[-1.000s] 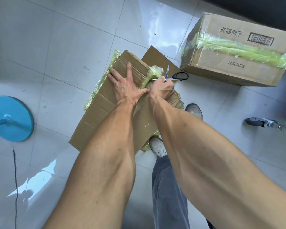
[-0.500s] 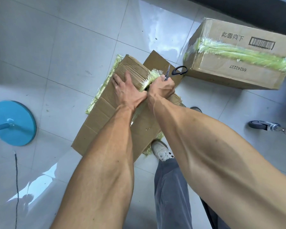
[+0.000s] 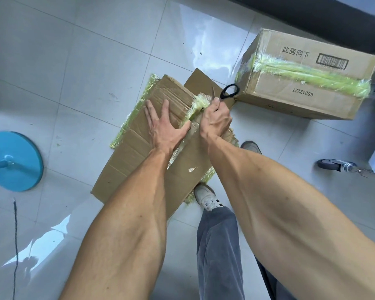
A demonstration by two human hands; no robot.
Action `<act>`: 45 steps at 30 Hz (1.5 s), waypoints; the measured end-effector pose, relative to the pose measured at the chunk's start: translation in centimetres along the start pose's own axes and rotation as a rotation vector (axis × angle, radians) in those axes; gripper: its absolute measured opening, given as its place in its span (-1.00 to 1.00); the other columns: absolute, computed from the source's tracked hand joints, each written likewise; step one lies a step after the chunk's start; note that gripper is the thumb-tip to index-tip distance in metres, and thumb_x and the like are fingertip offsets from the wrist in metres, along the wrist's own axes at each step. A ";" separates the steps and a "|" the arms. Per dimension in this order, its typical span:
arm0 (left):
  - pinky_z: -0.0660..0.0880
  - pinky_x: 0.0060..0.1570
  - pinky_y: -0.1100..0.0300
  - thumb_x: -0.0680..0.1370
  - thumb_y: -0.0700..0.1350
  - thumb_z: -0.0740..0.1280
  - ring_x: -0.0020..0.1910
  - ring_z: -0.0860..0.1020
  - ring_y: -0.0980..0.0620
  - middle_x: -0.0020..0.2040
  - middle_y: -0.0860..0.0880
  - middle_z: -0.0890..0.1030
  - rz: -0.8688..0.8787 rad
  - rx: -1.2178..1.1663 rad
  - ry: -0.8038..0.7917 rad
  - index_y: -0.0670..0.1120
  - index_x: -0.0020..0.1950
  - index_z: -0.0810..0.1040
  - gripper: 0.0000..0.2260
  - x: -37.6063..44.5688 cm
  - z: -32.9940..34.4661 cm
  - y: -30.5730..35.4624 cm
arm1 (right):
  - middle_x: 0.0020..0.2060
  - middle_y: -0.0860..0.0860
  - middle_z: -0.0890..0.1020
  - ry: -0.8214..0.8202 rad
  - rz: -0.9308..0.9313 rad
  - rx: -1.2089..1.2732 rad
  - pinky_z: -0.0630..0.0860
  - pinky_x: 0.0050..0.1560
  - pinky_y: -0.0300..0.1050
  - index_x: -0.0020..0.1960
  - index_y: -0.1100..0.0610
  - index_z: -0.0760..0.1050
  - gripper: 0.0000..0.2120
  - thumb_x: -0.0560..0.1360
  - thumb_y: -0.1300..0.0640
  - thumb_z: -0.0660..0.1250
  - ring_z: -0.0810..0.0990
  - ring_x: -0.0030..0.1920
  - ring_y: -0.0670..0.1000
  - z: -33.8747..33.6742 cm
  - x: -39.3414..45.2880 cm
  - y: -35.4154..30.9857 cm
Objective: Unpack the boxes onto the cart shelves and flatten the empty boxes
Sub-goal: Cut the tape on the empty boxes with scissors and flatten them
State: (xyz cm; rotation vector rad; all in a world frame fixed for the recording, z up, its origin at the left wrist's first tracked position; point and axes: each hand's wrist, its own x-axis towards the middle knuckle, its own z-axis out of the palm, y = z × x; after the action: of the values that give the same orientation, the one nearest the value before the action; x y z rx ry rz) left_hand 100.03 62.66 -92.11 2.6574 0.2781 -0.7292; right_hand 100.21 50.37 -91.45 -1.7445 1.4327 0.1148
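Observation:
A flattened cardboard box [image 3: 139, 161] with yellow-green tape along its edges lies on the tiled floor in the middle of the view. My left hand [image 3: 164, 124] presses flat on its top with fingers spread. My right hand [image 3: 215, 120] grips black-handled scissors [image 3: 227, 93] at a bunch of green tape [image 3: 198, 105] on the box's far end. The blades are mostly hidden by my fingers. A sealed cardboard box [image 3: 301, 83] with a green tape band stands at the upper right.
A blue round stand base [image 3: 13, 161] sits at the left, with a thin dark cable [image 3: 15, 234] below it. A caster wheel [image 3: 331, 165] shows at the right edge. My shoes [image 3: 206, 198] stand beside the flattened box. A dark ledge runs along the top.
My right hand with the scissors has shifted slightly along the tape bunch, and the scissor handle has swung further from me. My left hand stays pressed on the cardboard.

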 end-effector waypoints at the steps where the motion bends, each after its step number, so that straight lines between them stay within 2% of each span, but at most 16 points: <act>1: 0.18 0.44 0.04 0.44 0.20 0.39 0.55 0.11 -0.15 0.59 -0.18 0.07 0.015 -0.033 0.046 0.03 0.44 0.42 -0.40 -0.6 -0.3 0.0 | -0.25 0.01 0.44 0.004 0.029 0.002 0.19 -0.32 -0.20 -0.17 0.17 0.46 -0.67 0.67 0.04 0.10 0.39 -0.27 -0.02 -0.4 0.1 -0.2; 4: 0.46 0.02 0.11 0.47 0.01 0.31 0.04 0.47 -0.01 0.10 -0.08 0.51 0.007 -0.080 0.204 -0.07 -0.04 0.57 -0.81 -2.6 -0.9 0.4 | -0.33 0.02 0.47 0.001 0.107 0.041 0.21 -0.36 -0.13 -0.27 0.17 0.48 -0.69 0.61 0.09 0.19 0.39 -0.29 0.02 -1.8 0.2 -0.8; 7: 0.41 -0.32 0.22 0.50 -0.06 0.31 -0.33 0.47 0.07 -0.35 0.04 0.54 -0.175 -0.268 0.065 -0.05 -0.29 0.55 -0.82 -4.0 -0.5 1.2 | -0.51 -0.04 0.35 0.004 0.136 0.095 0.16 -0.41 -0.14 -0.43 0.10 0.33 -0.67 0.50 0.17 0.28 0.27 -0.45 -0.04 -2.7 -0.1 -0.9; 9: 0.40 -0.40 0.22 0.54 0.00 0.33 -0.46 0.49 0.02 -0.42 -0.03 0.58 -0.379 -0.590 -0.039 -0.12 -0.34 0.58 -0.70 -4.0 -0.5 2.2 | -0.39 -0.04 0.48 -0.032 0.150 0.126 0.26 -0.29 -0.18 -0.20 0.14 0.49 -0.92 0.46 0.18 0.33 0.41 -0.33 -0.02 -3.0 -0.7 -0.9; 11: 0.34 -0.55 0.29 0.57 0.02 0.33 -0.56 0.51 0.00 -0.41 -0.07 0.63 -0.512 -0.843 -0.205 -0.15 -0.26 0.59 -0.70 -3.6 -0.4 3.0 | -0.26 -0.04 0.49 -0.057 0.182 0.155 0.30 -0.16 -0.18 0.09 0.19 0.41 -0.73 0.44 0.18 0.38 0.47 -0.17 0.04 -2.8 -1.5 -0.6; 14: 0.20 -0.64 0.36 0.58 -0.10 0.33 -0.64 0.43 0.09 -0.51 0.00 0.57 -0.522 -0.950 -0.345 -0.13 -0.26 0.55 -0.77 -3.5 0.0 3.6 | -0.21 0.00 0.51 -0.064 0.183 0.155 0.30 -0.10 -0.15 0.17 0.21 0.35 -0.62 0.44 0.16 0.40 0.51 -0.06 0.10 -2.5 -2.2 0.1; 17: 0.22 -0.62 0.35 0.60 -0.13 0.32 -0.62 0.38 0.14 -0.51 0.01 0.54 -0.501 -0.939 -0.304 -0.09 -0.32 0.53 -0.72 -3.6 0.8 2.9 | 0.05 0.10 0.55 -0.022 0.130 0.016 0.30 -0.04 -0.13 0.25 0.17 0.33 -0.49 0.41 0.08 0.47 0.52 0.09 0.14 -2.6 -2.8 0.3; 20: 0.32 -0.53 0.35 0.57 -0.14 0.32 -0.58 0.49 0.20 -0.48 0.04 0.53 -0.432 -0.715 -0.147 -0.10 -0.32 0.59 -0.74 -4.3 1.0 1.7 | 0.23 0.10 0.45 0.075 -0.096 -0.307 0.33 0.16 -0.08 0.41 0.11 0.28 -0.33 0.40 0.07 0.50 0.44 0.20 0.08 -2.7 -3.1 1.2; 25: 0.42 -0.36 0.29 0.54 -0.20 0.30 -0.44 0.55 0.13 -0.39 0.04 0.55 -0.391 -0.743 -0.039 -0.09 -0.28 0.61 -0.79 -4.9 0.5 0.8 | 0.06 0.04 0.49 -0.119 -0.488 -0.541 0.26 0.13 -0.19 0.10 0.13 0.54 -0.79 0.48 0.18 0.27 0.42 0.09 0.05 -2.8 -3.5 3.7; 30: 0.36 -0.57 0.37 0.49 -0.28 0.28 -0.33 0.55 -0.05 -0.37 -0.06 0.52 -0.390 -0.762 -0.033 -0.09 -0.40 0.53 -0.74 -4.8 0.1 1.1 | -0.20 -0.01 0.53 -0.153 -0.493 -0.506 0.36 0.21 0.01 0.05 0.08 0.43 -0.82 0.50 0.03 0.23 0.46 -0.02 0.06 -3.4 -3.9 3.6; 33: 0.40 -0.50 0.27 0.46 -0.29 0.29 -0.36 0.57 -0.10 -0.42 -0.07 0.55 -0.388 -0.786 -0.079 -0.06 -0.44 0.57 -0.71 -4.5 0.0 1.0 | -0.34 -0.07 0.43 -0.239 -0.546 -0.558 0.38 0.16 0.03 0.04 0.06 0.35 -0.81 0.50 -0.01 0.24 0.44 -0.13 0.07 -4.0 -3.6 3.5; 37: 0.46 -0.22 0.07 0.36 -0.18 0.31 -0.27 0.53 -0.07 -0.35 -0.12 0.59 -0.324 -0.698 -0.160 -0.10 -0.34 0.64 -0.87 -4.2 -0.5 0.7 | -0.12 0.02 0.55 -0.293 -0.560 -0.546 0.43 0.12 0.04 0.12 0.09 0.39 -0.71 0.49 -0.04 0.25 0.50 -0.11 0.08 -4.5 -3.2 3.9; 39: 0.42 -0.21 0.11 0.30 -0.08 0.28 -0.27 0.48 -0.05 -0.36 -0.09 0.56 -0.277 -0.637 -0.191 -0.11 -0.32 0.64 -0.83 -4.4 -0.9 0.9 | -0.06 0.03 0.55 -0.278 -0.544 -0.525 0.43 0.12 0.03 0.15 0.10 0.40 -0.64 0.46 -0.09 0.25 0.50 -0.05 0.08 -4.6 -3.2 4.4; 41: 0.35 -0.23 0.12 0.37 -0.02 0.23 -0.28 0.43 -0.05 -0.41 0.00 0.48 -0.148 -0.378 -0.148 -0.07 -0.40 0.53 -0.80 -4.8 -1.2 1.0 | -0.04 0.04 0.52 -0.212 -0.561 -0.597 0.37 0.09 0.00 0.12 0.09 0.41 -0.60 0.44 -0.17 0.25 0.47 -0.02 0.07 -4.6 -3.4 5.0; 43: 0.36 -0.09 0.07 0.50 -0.03 0.19 -0.16 0.42 -0.06 -0.24 -0.02 0.50 -0.034 -0.003 0.031 -0.02 -0.24 0.54 -0.81 -5.2 -1.1 0.9 | 0.00 0.06 0.48 -0.129 -0.532 -0.661 0.30 0.08 0.02 0.12 0.09 0.42 -0.54 0.41 -0.24 0.24 0.43 0.02 0.08 -4.4 -4.0 5.6; 45: 0.34 0.13 0.00 0.51 -0.09 0.24 0.08 0.42 -0.08 0.06 -0.10 0.49 -0.077 0.135 0.127 -0.08 0.14 0.52 -0.77 -5.4 -1.1 0.6 | 0.02 0.07 0.47 -0.076 -0.442 -0.647 0.26 0.11 0.05 0.13 0.10 0.43 -0.47 0.39 -0.29 0.19 0.41 0.06 0.09 -4.0 -4.6 6.0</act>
State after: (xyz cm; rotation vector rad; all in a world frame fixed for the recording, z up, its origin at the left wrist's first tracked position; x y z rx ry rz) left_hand 96.13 62.05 -88.23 2.8410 0.3801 -0.6234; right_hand 91.94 51.46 -89.61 -2.5115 0.9722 0.4373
